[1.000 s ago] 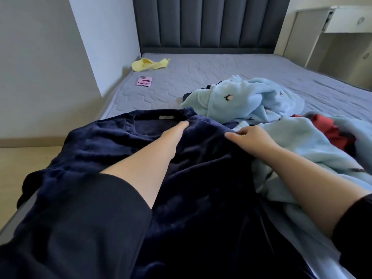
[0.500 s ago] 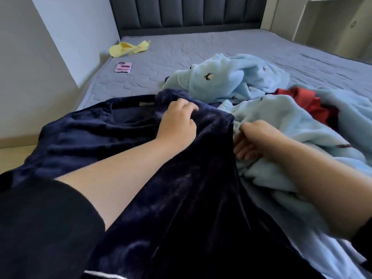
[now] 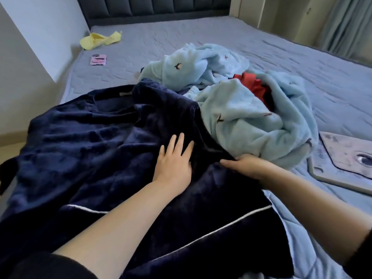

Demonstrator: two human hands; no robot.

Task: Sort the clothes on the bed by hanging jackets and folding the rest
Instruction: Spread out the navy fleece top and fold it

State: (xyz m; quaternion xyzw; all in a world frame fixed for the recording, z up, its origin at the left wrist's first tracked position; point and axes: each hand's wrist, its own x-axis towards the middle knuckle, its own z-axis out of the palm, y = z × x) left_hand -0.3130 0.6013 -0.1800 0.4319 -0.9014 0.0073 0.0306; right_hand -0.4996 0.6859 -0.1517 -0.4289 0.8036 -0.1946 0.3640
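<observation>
Navy top lies spread just left of the blue pile, collar end pointing away, left hand flat with straight fingers on its middle, right hand nearer the blue pile at the top's edge, fingers hidden so can't tell its grip.

Grey bed bears navy garment; blue fleece pile; yellow cloth; pink phone.

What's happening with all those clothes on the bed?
A person is sorting laundry on the bed. Their left hand lies flat on a navy fleece garment spread out in front, while the right hand holds its edge beside a light blue fleece pile. A red garment pokes out of that pile, not yet folded.
</observation>
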